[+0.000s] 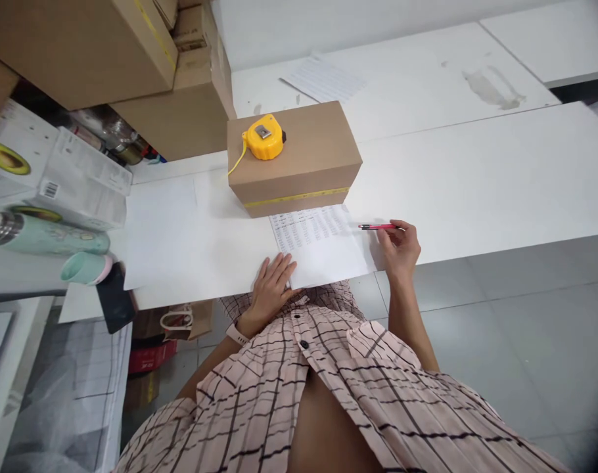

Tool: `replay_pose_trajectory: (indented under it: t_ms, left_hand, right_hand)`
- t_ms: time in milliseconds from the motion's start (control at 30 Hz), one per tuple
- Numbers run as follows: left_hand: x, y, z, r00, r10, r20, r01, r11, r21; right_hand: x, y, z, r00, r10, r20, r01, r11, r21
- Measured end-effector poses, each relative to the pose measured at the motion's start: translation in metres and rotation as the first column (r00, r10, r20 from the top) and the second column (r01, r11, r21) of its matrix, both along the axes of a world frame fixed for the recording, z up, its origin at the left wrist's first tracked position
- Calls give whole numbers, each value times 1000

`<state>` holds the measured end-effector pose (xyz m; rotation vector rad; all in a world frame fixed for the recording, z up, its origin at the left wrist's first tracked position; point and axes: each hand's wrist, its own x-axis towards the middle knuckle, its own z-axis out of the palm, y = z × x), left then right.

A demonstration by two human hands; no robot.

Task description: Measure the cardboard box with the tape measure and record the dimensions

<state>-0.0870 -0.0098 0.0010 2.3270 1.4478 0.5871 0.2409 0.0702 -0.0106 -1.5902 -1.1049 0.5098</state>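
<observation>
A printed sheet (323, 246) with a table of figures lies at the near edge of the white table (476, 177). My left hand (272, 286) rests flat on the sheet's left corner, fingers stretched out. My right hand (400, 246) is closed round a red pen (376, 226) that points left over the sheet's right edge. Just behind the sheet stands a small cardboard box (296, 157). A yellow tape measure (263, 136) sits on top of it, its yellow tape running down and along the box's front face.
Large cardboard boxes (131, 59) are stacked at the back left. A white product box (52, 174), a mint flask (47, 236), a mint cup (85, 268) and a dark phone (115, 299) crowd the left. Another paper (323, 80) lies farther back. Grey floor tiles (526, 328) show at right.
</observation>
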Motion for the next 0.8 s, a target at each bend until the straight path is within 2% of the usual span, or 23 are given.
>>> replay_pose_trajectory:
  t_ms: [100,167,233,300,333,400,467,567,700,800]
  left_hand:
    - [2,11,-1,985,-36,-167,62,986,153]
    - [4,14,0,970,-50,-237,98,976,193]
    - [4,12,0,964,-52,-261,112,969,220]
    - [2,9,-2,969,-31,-244,100,956,276]
    - [1,8,-4,974,-15,-226,87,946,313]
    - [0,5,-8,981,9,-193,64,928,368]
    - [1,3,-11,983,19,-181,53,923,382]
    - [4,3,-14,979,34,-202,42,932,360]
    - [7,5,-15,962,55,-269,34,948,318]
    - [7,5,-15,957,68,-281,29,945,326]
  right_hand:
    - [-17,0,13,996,-68,-51,72,994,83]
    - [-31,1,24,996,-48,-69,57,990,131]
    - [-48,-1,33,997,51,-64,-41,989,144]
    - [-68,-5,39,970,244,-4,-241,962,128]
    - [-78,-7,39,931,363,40,-366,923,118]
    - [-97,-13,37,813,569,122,-580,810,91]
    - [-111,-18,34,720,681,135,-692,719,66]
    - [-121,-19,31,700,711,-64,-712,702,15]
    - [-137,-12,31,655,632,-415,-691,723,12]
    - [-156,-5,30,643,589,-490,-660,751,36]
